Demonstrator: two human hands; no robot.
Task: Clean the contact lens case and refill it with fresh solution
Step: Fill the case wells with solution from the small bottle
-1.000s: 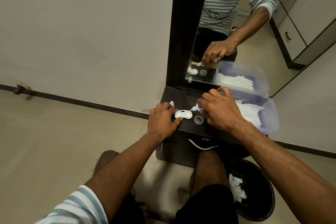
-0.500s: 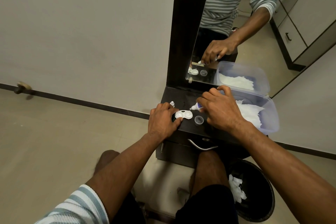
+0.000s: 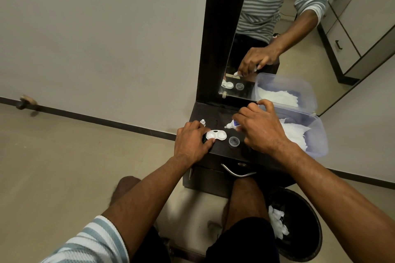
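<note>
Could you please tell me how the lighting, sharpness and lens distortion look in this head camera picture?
Head view: dim, even indoor light with no harsh glare; the lens case and solution bottle are small but fairly sharp; wide-angle distortion bends the baseboard and stretches the forearms; the mirror gives a clear reflection, with faint smudges low down.

Dim, soft indoor light, wide-angle edge distortion
</note>
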